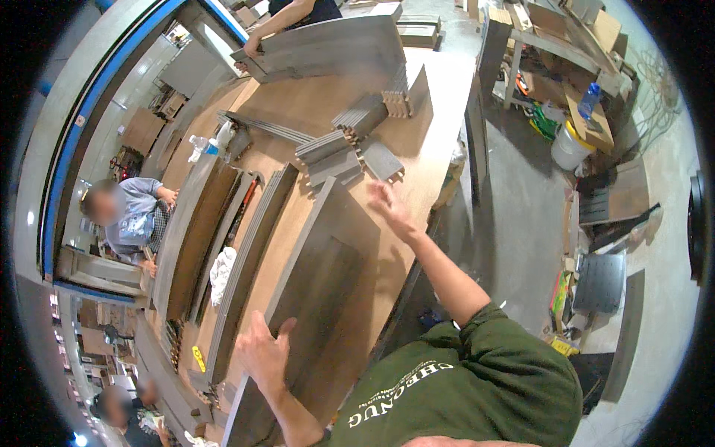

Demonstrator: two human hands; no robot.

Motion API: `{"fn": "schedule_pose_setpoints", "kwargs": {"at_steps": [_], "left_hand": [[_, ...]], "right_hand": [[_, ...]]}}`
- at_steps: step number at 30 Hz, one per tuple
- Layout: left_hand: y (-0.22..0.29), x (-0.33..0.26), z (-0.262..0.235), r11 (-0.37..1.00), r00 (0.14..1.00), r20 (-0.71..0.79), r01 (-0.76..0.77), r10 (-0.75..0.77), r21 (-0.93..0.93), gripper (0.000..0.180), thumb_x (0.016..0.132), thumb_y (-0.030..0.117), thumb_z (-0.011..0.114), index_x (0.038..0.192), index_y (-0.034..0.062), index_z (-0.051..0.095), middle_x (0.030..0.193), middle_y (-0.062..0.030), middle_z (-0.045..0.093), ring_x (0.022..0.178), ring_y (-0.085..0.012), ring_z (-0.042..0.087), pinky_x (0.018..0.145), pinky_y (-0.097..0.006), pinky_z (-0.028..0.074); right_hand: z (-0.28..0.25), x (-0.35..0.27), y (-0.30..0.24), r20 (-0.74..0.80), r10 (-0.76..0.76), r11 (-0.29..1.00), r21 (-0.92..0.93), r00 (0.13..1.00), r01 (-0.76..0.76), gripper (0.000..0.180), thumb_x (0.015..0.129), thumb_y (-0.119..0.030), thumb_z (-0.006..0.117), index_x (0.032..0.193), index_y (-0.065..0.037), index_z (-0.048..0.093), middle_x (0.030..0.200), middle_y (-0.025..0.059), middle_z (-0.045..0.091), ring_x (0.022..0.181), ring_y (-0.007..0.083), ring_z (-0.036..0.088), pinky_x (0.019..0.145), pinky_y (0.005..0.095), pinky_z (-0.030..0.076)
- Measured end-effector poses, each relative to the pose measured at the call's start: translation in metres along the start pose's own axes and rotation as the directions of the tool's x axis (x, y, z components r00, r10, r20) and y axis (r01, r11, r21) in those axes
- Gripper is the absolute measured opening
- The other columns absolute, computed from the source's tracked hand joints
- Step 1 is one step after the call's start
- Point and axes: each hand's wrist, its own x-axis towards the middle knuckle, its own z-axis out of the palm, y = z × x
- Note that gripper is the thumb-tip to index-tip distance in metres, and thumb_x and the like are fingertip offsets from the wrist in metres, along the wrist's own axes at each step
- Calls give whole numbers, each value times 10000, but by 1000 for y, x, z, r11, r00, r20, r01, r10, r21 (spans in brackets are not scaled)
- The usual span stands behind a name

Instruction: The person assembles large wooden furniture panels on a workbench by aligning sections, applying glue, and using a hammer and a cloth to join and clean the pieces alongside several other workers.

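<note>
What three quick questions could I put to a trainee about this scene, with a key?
1. Multiple choice: what colour is the bottle near the white bucket? A) red B) blue C) orange
2. True or false: the person's right hand is gripping the white cloth.
3. Fill in the blank: the person's ____ hand is the nearer one to the small yellow object.

Key:
1. B.
2. False: the right hand is open near the far end of the large panel, well apart from the white cloth.
3. Left: the left hand is at the panel's left edge.
</note>
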Motion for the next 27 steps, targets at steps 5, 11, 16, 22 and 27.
{"fn": "schedule_pose_setpoints", "kwargs": {"at_steps": [5,11,16,22,27], "left_hand": [[4,1,-11,999,999,-22,-32,32,6,542,690,465,752,868,25,491,695,-203,610,711,-413,604,612,-475,451],[-56,-21,-116,941,968,-230,17,-100,-338,472,710,337,778,988,3,596,821,-139,661,690,-295,627,634,-403,477],[0,-5,-43,960,990,-131,8,-47,-279,453,747,424,727,858,21,554,703,-129,628,663,-303,623,625,-388,486],[10,1,2,998,989,-135,-60,58,-12,471,699,470,732,740,69,490,601,-117,568,592,-323,575,581,-402,427],[10,14,-2,999,993,-117,-38,36,-12,512,693,501,730,785,46,515,648,-132,583,655,-339,597,598,-416,435]], "right_hand": [[20,-7,28,149,255,950,-221,955,-219,576,816,-319,678,1294,-49,506,1213,91,585,1100,197,557,971,330,417],[95,-34,-138,331,-121,969,-166,936,184,652,655,-477,801,1089,-39,590,963,120,640,930,231,599,815,351,467],[51,-46,-148,243,-436,868,-141,867,476,653,751,-236,771,1287,-61,441,1199,70,544,1152,193,487,939,352,437],[-135,-154,30,-514,-294,662,-718,806,-216,392,782,-189,697,1099,23,606,1057,169,656,933,285,637,829,396,487],[-183,-205,129,-134,724,571,667,676,-480,704,826,-575,514,1241,-7,508,1173,166,580,1014,324,580,894,419,462]]}}
